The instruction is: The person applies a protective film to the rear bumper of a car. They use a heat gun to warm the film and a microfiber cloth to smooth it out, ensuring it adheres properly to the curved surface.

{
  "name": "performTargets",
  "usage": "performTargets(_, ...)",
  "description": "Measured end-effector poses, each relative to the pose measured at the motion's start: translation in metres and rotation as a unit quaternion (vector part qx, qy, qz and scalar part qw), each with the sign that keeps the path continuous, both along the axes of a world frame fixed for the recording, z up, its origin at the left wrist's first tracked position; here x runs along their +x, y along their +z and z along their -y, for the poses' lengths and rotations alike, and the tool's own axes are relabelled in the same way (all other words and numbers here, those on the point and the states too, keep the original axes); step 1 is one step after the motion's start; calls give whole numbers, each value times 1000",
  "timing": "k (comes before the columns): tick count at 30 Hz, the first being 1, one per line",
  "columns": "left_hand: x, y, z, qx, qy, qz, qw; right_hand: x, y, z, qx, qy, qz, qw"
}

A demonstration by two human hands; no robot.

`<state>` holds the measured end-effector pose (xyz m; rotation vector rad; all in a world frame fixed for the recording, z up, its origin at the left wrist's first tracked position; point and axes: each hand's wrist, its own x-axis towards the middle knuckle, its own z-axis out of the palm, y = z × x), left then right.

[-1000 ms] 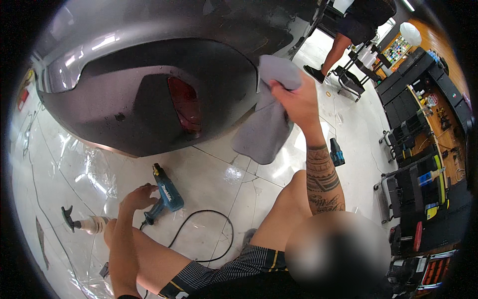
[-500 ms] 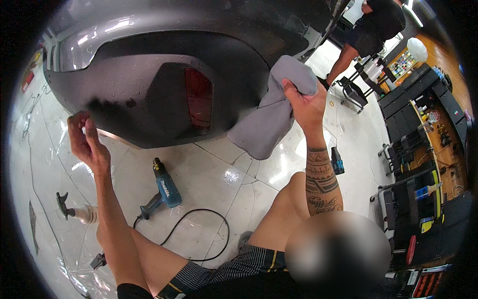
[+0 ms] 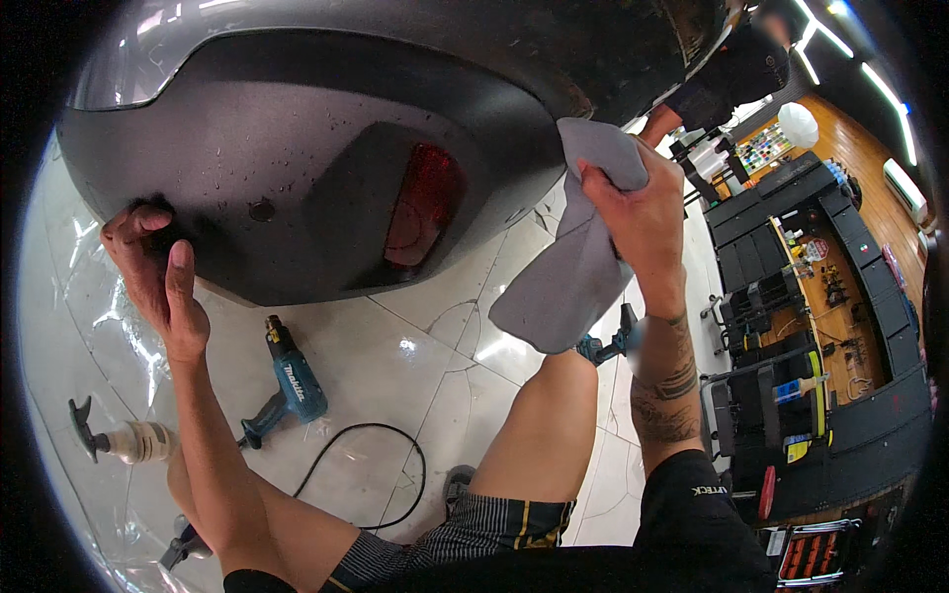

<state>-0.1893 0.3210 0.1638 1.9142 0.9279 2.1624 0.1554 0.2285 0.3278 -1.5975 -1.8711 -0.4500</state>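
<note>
Head view, looking down. The dark grey car bumper (image 3: 326, 148) with its red reflector (image 3: 423, 203) fills the upper frame. The left hand (image 3: 158, 272) grips the bumper's lower left edge; the right hand (image 3: 638, 212) presses a grey cloth (image 3: 578, 267) to its right end. Below the bumper, a blue heat gun (image 3: 292, 381) with black cord lies on the white tiled floor (image 3: 395, 346), and a spray bottle (image 3: 124, 440) lies further left.

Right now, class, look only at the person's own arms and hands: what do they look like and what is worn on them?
Both hands are bare, with no gloves. The left hand and its forearm carry no markings. The right hand leads to a forearm with dark tattoo bands. Black sleeves start near the upper arms.
</note>
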Motion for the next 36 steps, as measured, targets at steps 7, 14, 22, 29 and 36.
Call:
performTargets(7,-9,3,-3,12,12,-39,999,17,-4,2,5,80,-110,991)
performTargets(14,-7,1,-4,10,-26,-23,999,14,-2,0,84,120,-114,983)
performTargets(22,-14,1,-7,20,14,-62,998,1,23,-9,40,112,-12,993)
performTargets(29,-13,-9,-5,0,-1,-35,999,-1,10,-10,62,43,29,997)
performTargets(36,-10,-8,-3,4,4,-39,999,-38,33,-3,22,6,163,986)
